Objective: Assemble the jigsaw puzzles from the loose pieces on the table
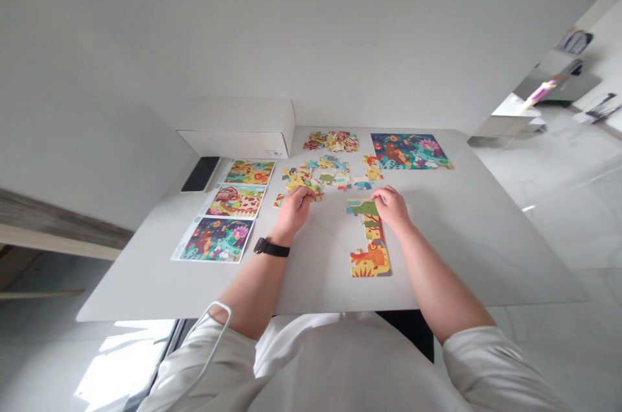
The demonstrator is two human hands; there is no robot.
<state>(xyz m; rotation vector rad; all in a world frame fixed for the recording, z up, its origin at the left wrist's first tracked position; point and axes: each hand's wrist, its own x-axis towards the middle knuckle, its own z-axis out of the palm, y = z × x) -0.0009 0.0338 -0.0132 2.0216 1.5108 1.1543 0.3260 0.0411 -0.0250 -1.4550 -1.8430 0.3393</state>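
My left hand [295,210], with curled fingers, is at the near edge of a loose group of yellow and blue jigsaw puzzle pieces [326,179]. Whatever its fingertips pinch is hidden. My right hand [391,207] has its fingers closed at the top right corner of a partly joined puzzle [373,259], on a puzzle piece with a green treetop [365,208]. The joined part runs down the right side and turns left at the bottom, where an orange lion shows. A single blue piece [363,184] lies just above it.
A finished dark, colourful puzzle [412,151] lies at the back right. Another heap of pieces [335,140] is near the wall. Three picture sheets [221,239], a phone [201,174] and a white box [238,127] occupy the left side of the white table [160,289].
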